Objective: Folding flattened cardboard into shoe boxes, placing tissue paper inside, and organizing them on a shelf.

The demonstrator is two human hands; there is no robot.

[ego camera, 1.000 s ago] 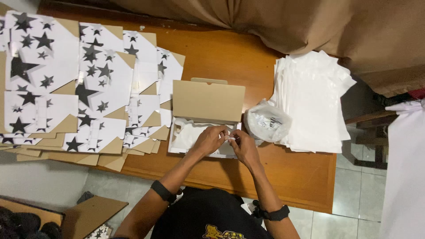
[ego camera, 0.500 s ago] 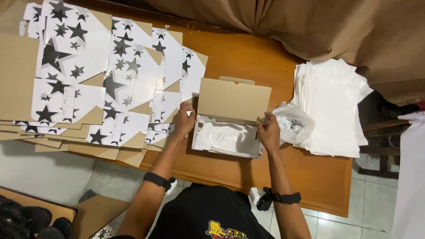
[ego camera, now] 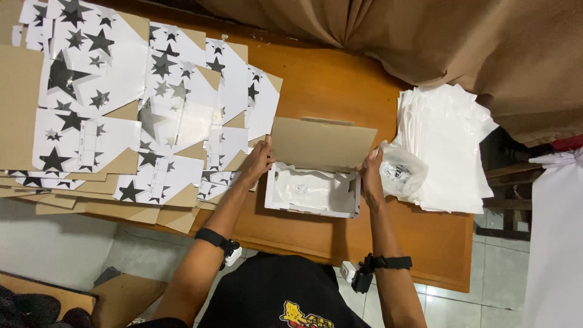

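Between both hands sits the open box (ego camera: 313, 191), white-lined, its brown lid (ego camera: 322, 144) tilted up (a white bagged item lies inside). The left hand (ego camera: 258, 163) clasps the box's left wall — fingers curled at the lid's corner. The right hand (ego camera: 370, 176) clasps the right wall, a crumpled clear bag (ego camera: 402, 170) just beyond it.

Orange-brown wooden table (ego camera: 340, 79) on a pale tiled floor (ego camera: 492, 291) (grey grout lines visible). Brown draped cloth (ego camera: 425, 42) borders the table's far edge; a white cloth (ego camera: 555, 243) hangs beyond its right edge. Even, soft lighting.
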